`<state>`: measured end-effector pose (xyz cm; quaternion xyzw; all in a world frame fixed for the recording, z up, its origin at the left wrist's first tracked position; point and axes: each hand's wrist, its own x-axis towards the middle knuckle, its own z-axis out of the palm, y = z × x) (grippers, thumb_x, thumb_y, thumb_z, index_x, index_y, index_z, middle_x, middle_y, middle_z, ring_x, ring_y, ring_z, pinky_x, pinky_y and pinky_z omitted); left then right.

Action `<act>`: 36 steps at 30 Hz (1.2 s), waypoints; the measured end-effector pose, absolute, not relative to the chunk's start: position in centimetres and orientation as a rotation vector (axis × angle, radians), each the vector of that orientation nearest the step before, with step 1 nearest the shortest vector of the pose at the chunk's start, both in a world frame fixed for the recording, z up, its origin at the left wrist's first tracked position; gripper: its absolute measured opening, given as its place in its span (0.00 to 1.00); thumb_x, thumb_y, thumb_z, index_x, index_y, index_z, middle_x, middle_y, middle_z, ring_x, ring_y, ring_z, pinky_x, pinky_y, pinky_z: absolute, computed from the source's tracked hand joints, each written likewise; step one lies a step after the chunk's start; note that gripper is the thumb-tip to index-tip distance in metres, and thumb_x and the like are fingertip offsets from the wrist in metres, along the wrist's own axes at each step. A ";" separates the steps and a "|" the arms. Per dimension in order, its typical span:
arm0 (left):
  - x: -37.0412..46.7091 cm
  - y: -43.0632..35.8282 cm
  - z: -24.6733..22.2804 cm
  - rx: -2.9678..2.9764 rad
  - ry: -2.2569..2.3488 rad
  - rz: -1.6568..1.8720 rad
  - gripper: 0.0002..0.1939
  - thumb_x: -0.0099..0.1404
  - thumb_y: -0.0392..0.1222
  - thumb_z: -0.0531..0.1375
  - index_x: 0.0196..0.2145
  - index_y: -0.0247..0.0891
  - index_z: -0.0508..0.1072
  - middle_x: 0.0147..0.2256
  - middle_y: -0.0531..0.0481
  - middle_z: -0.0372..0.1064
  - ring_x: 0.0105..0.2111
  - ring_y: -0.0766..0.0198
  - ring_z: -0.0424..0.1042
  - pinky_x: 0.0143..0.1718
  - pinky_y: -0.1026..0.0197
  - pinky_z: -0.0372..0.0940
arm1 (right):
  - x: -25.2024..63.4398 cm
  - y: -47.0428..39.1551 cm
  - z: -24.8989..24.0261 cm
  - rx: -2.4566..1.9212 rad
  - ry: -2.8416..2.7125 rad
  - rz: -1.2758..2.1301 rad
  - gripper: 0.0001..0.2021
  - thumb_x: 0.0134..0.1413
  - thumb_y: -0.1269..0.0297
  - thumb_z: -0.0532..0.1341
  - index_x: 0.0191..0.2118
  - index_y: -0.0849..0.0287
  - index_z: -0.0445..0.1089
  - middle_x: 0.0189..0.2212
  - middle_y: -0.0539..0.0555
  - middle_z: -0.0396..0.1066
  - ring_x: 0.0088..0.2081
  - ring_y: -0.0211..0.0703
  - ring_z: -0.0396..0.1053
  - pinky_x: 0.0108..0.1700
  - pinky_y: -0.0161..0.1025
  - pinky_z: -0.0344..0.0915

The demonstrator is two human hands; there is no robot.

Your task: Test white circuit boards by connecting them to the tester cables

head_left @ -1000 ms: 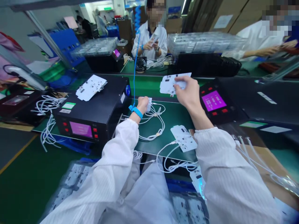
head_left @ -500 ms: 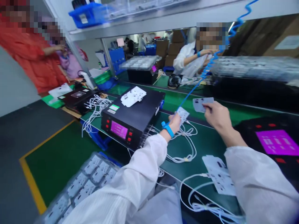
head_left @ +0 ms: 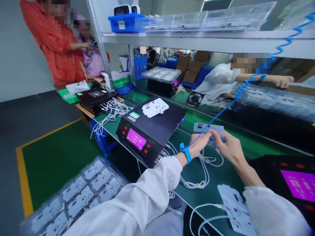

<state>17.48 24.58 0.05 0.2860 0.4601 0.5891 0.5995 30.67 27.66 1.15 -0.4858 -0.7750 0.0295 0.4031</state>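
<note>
My left hand (head_left: 199, 145), with a blue wrist strap (head_left: 188, 155), is closed on a white circuit board (head_left: 212, 141) that shows between the hands. My right hand (head_left: 230, 147) pinches a circuit board (head_left: 218, 128) at its near edge. The fingertips of both hands meet, and the boards overlap there; my fingers hide where one ends. White cables (head_left: 206, 170) lie coiled on the green bench below. Another circuit board (head_left: 235, 208), with a cable at its edge, lies by my right sleeve.
A black test box (head_left: 157, 131) with a lit screen carries a circuit board (head_left: 155, 107). Another box (head_left: 270, 173) stands at right. A tray of boards (head_left: 78, 196) sits lower left. The blue coiled cord (head_left: 242, 93) crosses above the bench. A co-worker's arm (head_left: 261, 78) reaches across opposite.
My right hand has come down and left to meet my left hand, bringing its board against the other. The view has shifted, and the co-worker opposite now stretches an arm out.
</note>
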 end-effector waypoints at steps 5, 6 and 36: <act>17.3 24.0 -0.6 0.927 1.239 1.237 0.25 0.69 0.62 0.60 0.29 0.36 0.74 0.26 0.48 0.67 0.33 0.57 0.70 0.41 0.55 0.67 | 30.0 26.4 0.5 -1.281 -1.792 0.021 0.34 0.64 0.32 0.53 0.41 0.59 0.81 0.40 0.63 0.82 0.39 0.52 0.79 0.41 0.44 0.71; 17.3 23.8 -0.8 0.983 1.276 1.202 0.25 0.70 0.63 0.60 0.31 0.36 0.75 0.28 0.46 0.69 0.35 0.56 0.71 0.42 0.54 0.67 | 29.8 26.4 0.5 -1.320 -1.700 0.013 0.33 0.64 0.34 0.53 0.42 0.60 0.81 0.40 0.65 0.82 0.39 0.53 0.79 0.42 0.45 0.71; 16.9 24.6 -0.7 1.522 1.486 1.049 0.12 0.76 0.46 0.58 0.44 0.34 0.73 0.36 0.47 0.73 0.40 0.58 0.75 0.49 0.51 0.70 | 32.6 28.6 6.9 -0.857 -0.252 0.812 0.16 0.69 0.52 0.62 0.45 0.63 0.75 0.35 0.54 0.82 0.39 0.41 0.81 0.43 0.37 0.78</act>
